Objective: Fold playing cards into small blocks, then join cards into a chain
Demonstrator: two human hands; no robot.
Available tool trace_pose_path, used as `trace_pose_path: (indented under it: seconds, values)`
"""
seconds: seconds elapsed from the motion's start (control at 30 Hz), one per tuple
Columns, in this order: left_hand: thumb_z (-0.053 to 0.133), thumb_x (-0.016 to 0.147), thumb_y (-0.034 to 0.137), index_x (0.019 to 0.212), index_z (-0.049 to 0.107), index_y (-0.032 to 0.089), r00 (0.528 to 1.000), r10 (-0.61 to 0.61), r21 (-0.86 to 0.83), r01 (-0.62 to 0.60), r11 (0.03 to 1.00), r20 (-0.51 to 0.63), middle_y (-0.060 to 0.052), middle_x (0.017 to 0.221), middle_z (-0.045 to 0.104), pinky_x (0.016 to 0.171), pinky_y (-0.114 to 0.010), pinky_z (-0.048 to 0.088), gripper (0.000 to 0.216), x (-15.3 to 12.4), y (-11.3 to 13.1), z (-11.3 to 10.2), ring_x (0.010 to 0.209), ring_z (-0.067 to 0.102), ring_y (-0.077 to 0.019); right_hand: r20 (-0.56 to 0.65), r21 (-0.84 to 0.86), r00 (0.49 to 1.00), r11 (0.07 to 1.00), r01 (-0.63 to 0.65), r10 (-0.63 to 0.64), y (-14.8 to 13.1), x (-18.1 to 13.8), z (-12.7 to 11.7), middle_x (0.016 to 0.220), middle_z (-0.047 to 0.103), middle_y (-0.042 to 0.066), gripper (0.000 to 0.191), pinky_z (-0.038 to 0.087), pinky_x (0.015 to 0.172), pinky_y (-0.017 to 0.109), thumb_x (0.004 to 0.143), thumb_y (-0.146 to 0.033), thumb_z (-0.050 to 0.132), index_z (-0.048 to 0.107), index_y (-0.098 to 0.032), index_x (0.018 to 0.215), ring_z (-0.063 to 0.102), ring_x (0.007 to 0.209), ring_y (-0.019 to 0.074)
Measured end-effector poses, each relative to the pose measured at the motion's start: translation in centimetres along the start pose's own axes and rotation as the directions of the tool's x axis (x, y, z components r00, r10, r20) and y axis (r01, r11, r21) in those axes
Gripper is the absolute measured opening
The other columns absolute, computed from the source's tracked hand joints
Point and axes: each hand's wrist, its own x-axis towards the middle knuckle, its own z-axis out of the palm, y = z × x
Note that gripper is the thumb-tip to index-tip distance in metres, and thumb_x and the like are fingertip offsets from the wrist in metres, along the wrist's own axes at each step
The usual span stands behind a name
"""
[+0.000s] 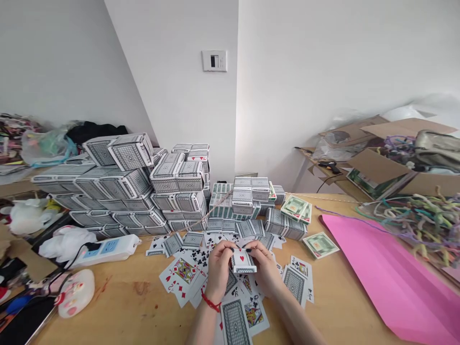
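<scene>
My left hand [220, 268] and my right hand [266, 269] pinch the two sides of a playing card [242, 259] with a red heart. Its near edge looks folded up into a narrow flap. Beneath my hands, loose playing cards [186, 269] are scattered face up and face down. A patterned card back [235, 322] lies between my forearms. Just beyond are small folded card pieces [173, 244] and stacked blocks made of folded cards [177, 176]. A red bracelet circles my left wrist.
Larger stacks of card blocks [122, 184] stand left. Green card boxes [321, 245] lie right of my hands, beside pink paper [381, 282] and fuzzy craft stems [427, 225]. A white power strip [108, 249] and a cardboard box [381, 167] flank the work area.
</scene>
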Motion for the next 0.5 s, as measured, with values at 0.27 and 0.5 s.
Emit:
trace_pose_path:
  seconds: [0.27, 0.5]
  values:
    - [0.043, 0.065, 0.022, 0.061, 0.055, 0.018, 0.999, 0.047, 0.107, -0.045, 0.993, -0.014, 0.001, 0.058, 0.049, 0.045, -0.02, 0.031, 0.013, -0.34, 0.28, -0.13, 0.048, 0.04, -0.0107, 0.086, 0.05, 0.996, 0.999, 0.012, -0.016, -0.42, -0.17, 0.04, 0.06, 0.047, 0.0, 0.013, 0.035, 0.047, 0.024, 0.064, -0.03, 0.054, 0.056, -0.02, 0.07, 0.042, 0.05, 0.0128]
    - [0.041, 0.065, 0.021, 0.058, 0.053, 0.018, 0.991, 0.129, 0.233, -0.134, 0.963, 0.035, 0.001, 0.056, 0.05, 0.047, -0.022, 0.033, 0.014, -0.61, 0.72, 0.21, 0.048, 0.042, -0.012, 0.076, -0.113, 0.996, 0.993, -0.033, 0.042, 0.58, 0.18, -0.2, 0.049, 0.029, -0.007, 0.034, 0.023, 0.041, 0.021, 0.067, -0.049, 0.058, 0.043, -0.02, 0.057, 0.025, 0.042, 0.0079]
